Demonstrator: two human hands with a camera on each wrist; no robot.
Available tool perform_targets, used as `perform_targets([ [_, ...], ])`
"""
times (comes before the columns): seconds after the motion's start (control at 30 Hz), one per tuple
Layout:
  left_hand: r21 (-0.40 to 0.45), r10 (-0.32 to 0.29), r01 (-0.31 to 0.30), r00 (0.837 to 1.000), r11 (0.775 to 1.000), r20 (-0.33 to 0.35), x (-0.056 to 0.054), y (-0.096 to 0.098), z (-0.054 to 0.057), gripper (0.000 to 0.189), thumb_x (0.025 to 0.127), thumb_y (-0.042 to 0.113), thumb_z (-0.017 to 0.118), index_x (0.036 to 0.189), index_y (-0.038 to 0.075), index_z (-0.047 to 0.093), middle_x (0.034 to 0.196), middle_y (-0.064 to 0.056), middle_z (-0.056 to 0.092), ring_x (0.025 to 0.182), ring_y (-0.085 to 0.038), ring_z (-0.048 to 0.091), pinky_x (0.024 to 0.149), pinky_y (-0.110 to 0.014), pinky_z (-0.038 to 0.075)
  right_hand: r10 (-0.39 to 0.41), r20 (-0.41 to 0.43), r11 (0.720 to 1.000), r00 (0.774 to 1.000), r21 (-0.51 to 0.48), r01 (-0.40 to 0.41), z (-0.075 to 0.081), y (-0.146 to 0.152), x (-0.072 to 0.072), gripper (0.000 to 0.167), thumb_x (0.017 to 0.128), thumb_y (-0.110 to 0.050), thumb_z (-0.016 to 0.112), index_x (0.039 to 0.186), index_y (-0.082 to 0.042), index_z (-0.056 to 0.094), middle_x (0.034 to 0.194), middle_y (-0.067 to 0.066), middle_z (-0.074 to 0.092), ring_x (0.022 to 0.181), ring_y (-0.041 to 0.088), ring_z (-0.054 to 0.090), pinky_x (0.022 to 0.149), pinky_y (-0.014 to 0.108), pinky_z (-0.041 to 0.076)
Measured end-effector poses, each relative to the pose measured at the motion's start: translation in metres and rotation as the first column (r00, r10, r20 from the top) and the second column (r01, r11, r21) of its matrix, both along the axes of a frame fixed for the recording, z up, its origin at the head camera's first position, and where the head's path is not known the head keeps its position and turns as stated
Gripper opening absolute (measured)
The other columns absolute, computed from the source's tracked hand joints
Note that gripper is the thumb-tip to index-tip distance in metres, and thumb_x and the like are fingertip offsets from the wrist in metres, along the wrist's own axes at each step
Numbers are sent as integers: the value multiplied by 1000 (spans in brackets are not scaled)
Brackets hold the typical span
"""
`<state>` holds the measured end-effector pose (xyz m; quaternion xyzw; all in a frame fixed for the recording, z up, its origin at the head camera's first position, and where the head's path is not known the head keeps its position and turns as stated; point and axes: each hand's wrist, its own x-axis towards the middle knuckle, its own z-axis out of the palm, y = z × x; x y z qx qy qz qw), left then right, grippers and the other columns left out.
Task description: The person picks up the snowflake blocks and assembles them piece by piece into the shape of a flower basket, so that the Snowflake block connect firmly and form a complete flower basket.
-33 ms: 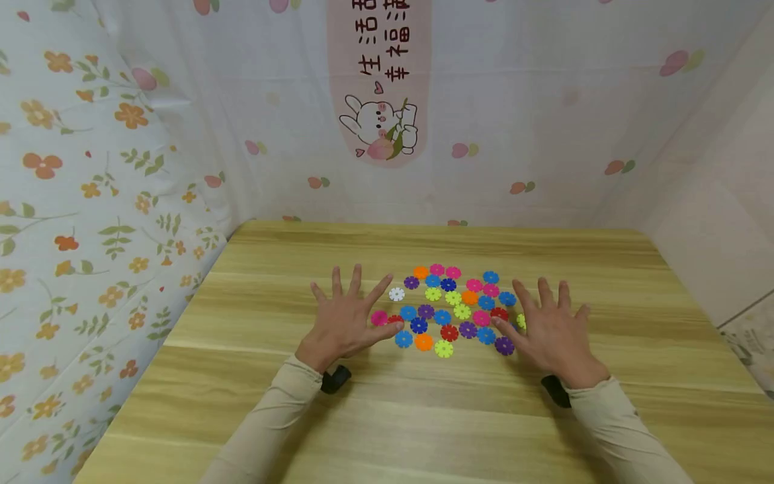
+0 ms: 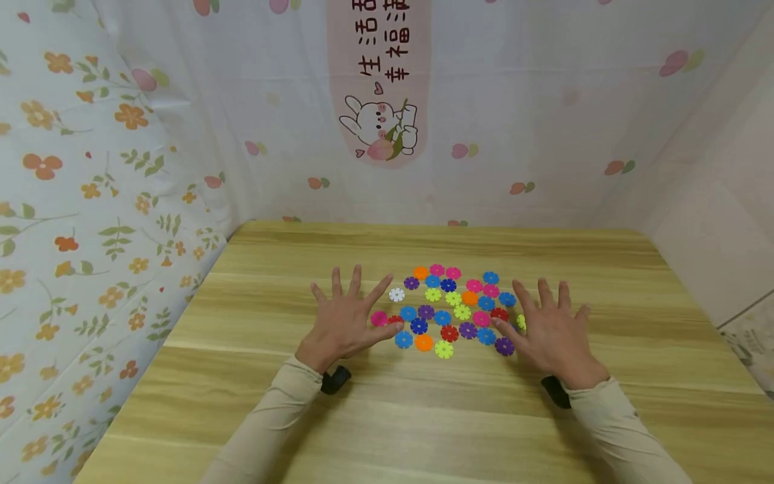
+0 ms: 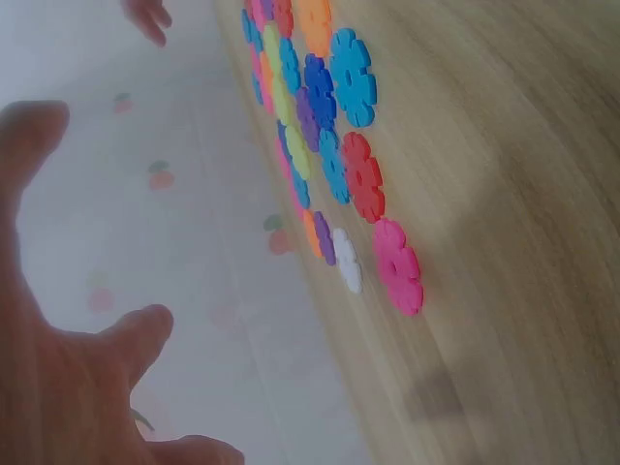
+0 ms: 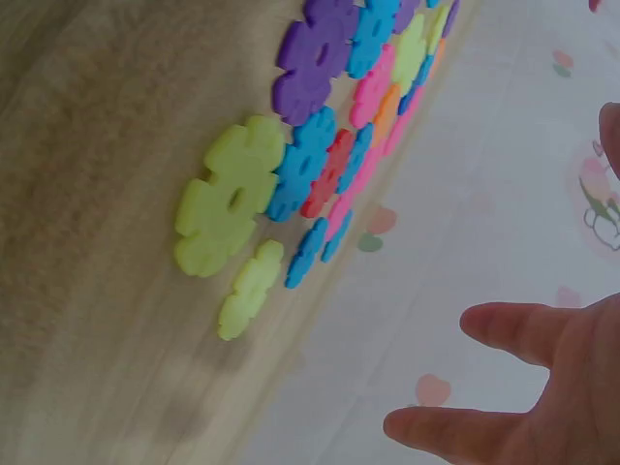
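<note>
Flat, notched plastic flower discs in several colours lie loosely spread on the wooden table [image 2: 387, 417]. My left hand [image 2: 345, 325] is over the left end of the spread, fingers straight and splayed. Its thumb overlaps a red disc [image 2: 394, 319] in the head view, close to a pink disc [image 2: 379, 318] and a white disc [image 2: 396, 294]. Over the right end, my right hand [image 2: 555, 336] is likewise spread wide and holds nothing. A purple disc [image 2: 504, 346] is by its thumb. Lime discs [image 4: 231, 199] show below that hand in the right wrist view, one partly hidden from the head camera.
Behind the table's far edge hangs a white cloth [image 2: 532, 121] with fruit prints and a rabbit picture. A flowered cloth [image 2: 109, 222] covers the left side. Black wrist straps [image 2: 335, 380] show beneath the cuffs.
</note>
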<state>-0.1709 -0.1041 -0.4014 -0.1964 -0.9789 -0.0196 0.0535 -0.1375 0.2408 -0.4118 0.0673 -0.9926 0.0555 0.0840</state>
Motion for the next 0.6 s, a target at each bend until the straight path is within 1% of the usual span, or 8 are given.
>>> perform_targets([
  [0.1,6,-2,2,1000,1000,14,0,0,-1,88,72,87,18,147,41,15,151,-20,17,130,-55,13,84,-80,12,2,3,1000,1000,-3,-2,-1,0,0,87,82,-71,42,142,-9,35,139,35,27,124,61,15,83,81,9],
  [0.17,29,-9,8,999,1000,43,0,0,-2,85,77,83,23,148,37,19,150,-20,18,131,-53,15,87,-78,16,10,8,1000,1000,-11,-9,-1,0,1,86,83,-70,43,142,-8,35,139,34,27,125,60,15,84,81,11],
  [0.27,99,-38,29,995,995,88,-2,-4,-5,73,87,67,37,147,26,30,148,-20,25,131,-47,24,91,-68,29,44,3,998,999,-38,-44,-2,0,1,80,85,-63,49,141,-7,35,139,33,29,125,59,18,86,77,19],
  [0.37,201,-76,52,991,978,112,-7,-9,-12,59,93,45,50,141,14,40,141,-18,39,122,-37,43,89,-53,43,112,-35,991,993,-72,-114,-4,-2,0,72,85,-49,60,138,-4,40,135,32,34,123,57,25,86,71,30],
  [0.43,295,-99,57,987,954,128,-11,-12,-17,50,93,33,55,135,8,47,130,-17,50,108,-30,55,83,-45,48,162,-61,981,985,-97,-167,-6,-4,-1,67,84,-39,66,135,-2,43,132,31,38,121,55,30,85,68,35],
  [0.47,343,-110,58,985,937,135,-13,-14,-20,46,92,29,57,132,6,50,123,-16,54,100,-27,58,80,-42,49,185,-69,976,980,-106,-192,-6,-5,-2,65,84,-36,68,133,-1,44,130,31,40,120,53,33,85,66,37],
  [0.53,440,-127,36,976,897,178,-17,-16,-24,41,90,21,59,127,4,54,113,-13,59,91,-22,60,76,-37,49,222,-71,964,972,-133,-230,-7,-8,-3,62,83,-31,70,131,1,46,128,31,42,119,51,36,87,63,38],
  [0.6,507,-141,10,965,862,221,-21,-18,-26,37,89,16,60,123,2,57,107,-12,61,86,-20,60,74,-35,49,250,-71,954,966,-153,-258,-6,-11,-4,59,83,-28,71,128,3,49,126,30,45,116,48,40,88,61,39],
])
